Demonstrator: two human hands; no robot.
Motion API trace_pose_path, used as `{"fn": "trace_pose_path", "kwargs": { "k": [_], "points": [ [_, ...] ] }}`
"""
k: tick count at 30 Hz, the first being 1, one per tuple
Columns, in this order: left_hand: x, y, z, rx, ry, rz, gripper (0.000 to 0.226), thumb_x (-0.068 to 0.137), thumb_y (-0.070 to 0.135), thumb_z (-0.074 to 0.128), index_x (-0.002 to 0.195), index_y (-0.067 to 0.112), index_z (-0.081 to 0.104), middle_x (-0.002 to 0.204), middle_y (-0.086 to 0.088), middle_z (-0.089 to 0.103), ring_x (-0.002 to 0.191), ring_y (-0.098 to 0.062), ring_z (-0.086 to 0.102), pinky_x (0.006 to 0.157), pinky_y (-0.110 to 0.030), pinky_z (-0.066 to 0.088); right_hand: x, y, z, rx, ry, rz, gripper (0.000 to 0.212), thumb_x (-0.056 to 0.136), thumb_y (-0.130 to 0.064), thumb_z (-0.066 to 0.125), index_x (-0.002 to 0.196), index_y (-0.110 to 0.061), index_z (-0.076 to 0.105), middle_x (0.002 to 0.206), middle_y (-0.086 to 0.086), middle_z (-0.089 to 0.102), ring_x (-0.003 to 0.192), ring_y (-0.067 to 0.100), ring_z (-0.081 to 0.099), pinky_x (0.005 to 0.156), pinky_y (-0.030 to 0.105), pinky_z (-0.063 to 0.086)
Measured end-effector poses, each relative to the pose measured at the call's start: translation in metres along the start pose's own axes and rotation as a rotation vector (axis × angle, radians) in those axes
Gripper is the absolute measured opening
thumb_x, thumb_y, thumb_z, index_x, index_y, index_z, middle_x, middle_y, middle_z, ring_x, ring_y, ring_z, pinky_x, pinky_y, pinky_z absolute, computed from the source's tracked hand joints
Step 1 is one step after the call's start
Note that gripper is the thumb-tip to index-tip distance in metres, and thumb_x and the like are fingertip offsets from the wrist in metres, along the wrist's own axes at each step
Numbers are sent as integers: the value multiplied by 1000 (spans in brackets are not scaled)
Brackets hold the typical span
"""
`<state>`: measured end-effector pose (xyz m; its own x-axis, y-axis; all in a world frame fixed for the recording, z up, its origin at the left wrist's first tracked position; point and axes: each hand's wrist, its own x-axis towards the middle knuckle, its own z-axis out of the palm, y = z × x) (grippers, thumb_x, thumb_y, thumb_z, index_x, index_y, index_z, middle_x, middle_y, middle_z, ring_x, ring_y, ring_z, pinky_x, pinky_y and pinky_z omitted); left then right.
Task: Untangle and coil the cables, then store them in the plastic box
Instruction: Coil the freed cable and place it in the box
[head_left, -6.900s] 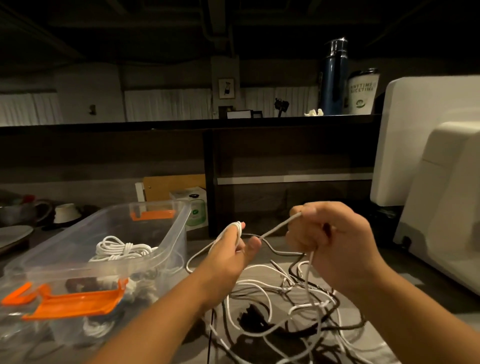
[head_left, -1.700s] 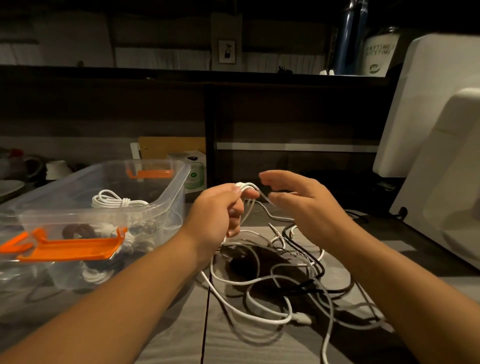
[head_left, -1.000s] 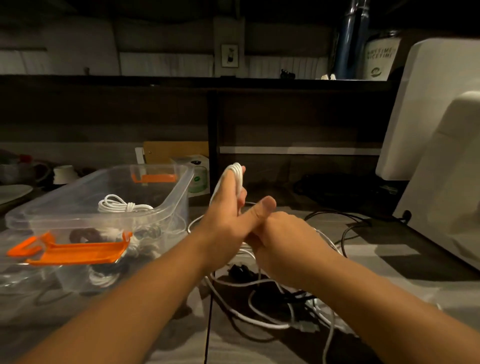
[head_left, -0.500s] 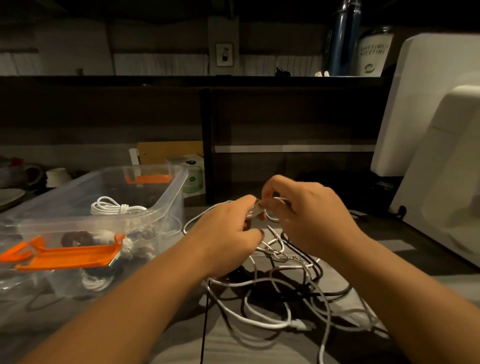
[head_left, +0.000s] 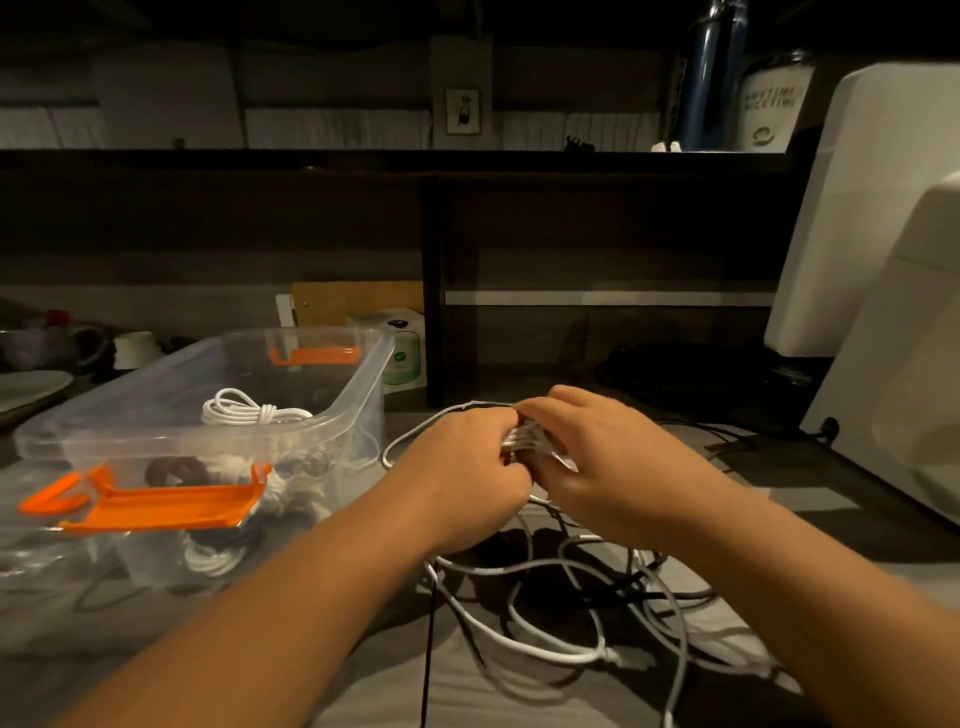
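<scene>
Both hands meet above the table (head_left: 363, 680), and their fingers hide most of the bundle (head_left: 522, 439) of white cable between them; only a few strands show, so I cannot tell how many turns it has. The tangle (head_left: 571, 597) is partly covered by the forearms and runs out of the bottom edge. The number of cables in it is not clear; white, grey and black ones are seen. Through the wall of the box (head_left: 363, 395) the things at the bottom are dim and hard to name.

I count two hands, one box, one white coil (head_left: 249, 413) lying in it, and two orange clips: the near latch (head_left: 156, 501) and the far latch (head_left: 314, 355).

The left hand (head_left: 467, 483) is closed, with fingers curled around the bundle. The right hand (head_left: 613, 467) pinches the same bundle from the other side with bent fingers. One white loop goes out from the bundle to the left and down to the tangle, which lies on the table just right of the box.
</scene>
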<state>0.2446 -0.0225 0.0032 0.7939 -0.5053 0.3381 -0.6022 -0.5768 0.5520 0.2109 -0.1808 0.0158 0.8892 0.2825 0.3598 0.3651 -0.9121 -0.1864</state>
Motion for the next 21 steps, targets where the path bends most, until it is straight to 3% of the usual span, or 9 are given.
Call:
{"fn": "trace_pose_path", "kwargs": {
  "k": [4, 9, 12, 15, 17, 19, 21],
  "points": [
    [0, -2, 0, 9, 23, 5, 14, 85, 16, 61, 76, 26, 62, 59, 10, 56, 51, -6, 49, 54, -30, 44, 3, 3, 0, -41, 21, 8, 23, 104, -28, 51, 116, -26, 70, 98, -6, 61, 86, 11, 58, 78, 31, 53],
    [0, -2, 0, -30, 27, 11, 19, 84, 13, 58, 72, 27, 55, 61, 8, 51, 54, -7, 47, 56, -30, 41, 0, 3, -3, 68, 70, 15, 26, 100, -41, 58, 122, -29, 66, 106, -12, 66, 93, 6, 60, 83, 30, 53],
    [2, -1, -1, -188, -30, -94, 14, 83, 11, 62, 90, 21, 55, 78, 0, 55, 68, -15, 51, 64, -38, 45, -1, 1, -3, 125, 129, 70, 28, 97, -48, 58, 119, -31, 60, 106, -15, 65, 93, 4, 60, 81, 29, 55],
    [4, 2, -5, -492, 1, -193, 46, 77, 15, 71, 119, 17, 52, 100, -7, 55, 89, -17, 53, 78, -34, 43, -1, 2, -1, 146, 163, 111, 10, 96, -38, 64, 101, -29, 63, 86, -11, 65, 76, 7, 61, 72, 34, 58],
    [7, 0, -7, -679, 80, -210, 69, 65, 26, 68, 129, 16, 46, 104, -9, 51, 97, -18, 52, 84, -35, 42, -2, 3, 0, 180, 118, 117, 3, 94, -31, 66, 93, -30, 63, 84, -9, 66, 77, 9, 63, 73, 40, 59],
    [9, -4, -11, -786, 174, -219, 64, 65, 32, 65, 124, 14, 48, 94, -6, 50, 87, -15, 50, 85, -35, 41, -2, 4, 0, 160, 40, 121, 9, 93, -38, 66, 89, -30, 64, 84, -10, 67, 80, 10, 63, 76, 42, 59],
    [10, -7, -14, -867, 236, -196, 41, 83, 35, 65, 112, 9, 54, 75, 2, 44, 68, -10, 42, 74, -31, 39, -3, 8, 0, 77, -12, 144, 15, 93, -46, 63, 92, -31, 65, 86, -11, 67, 82, 11, 63, 78, 41, 58]
  ]
}}
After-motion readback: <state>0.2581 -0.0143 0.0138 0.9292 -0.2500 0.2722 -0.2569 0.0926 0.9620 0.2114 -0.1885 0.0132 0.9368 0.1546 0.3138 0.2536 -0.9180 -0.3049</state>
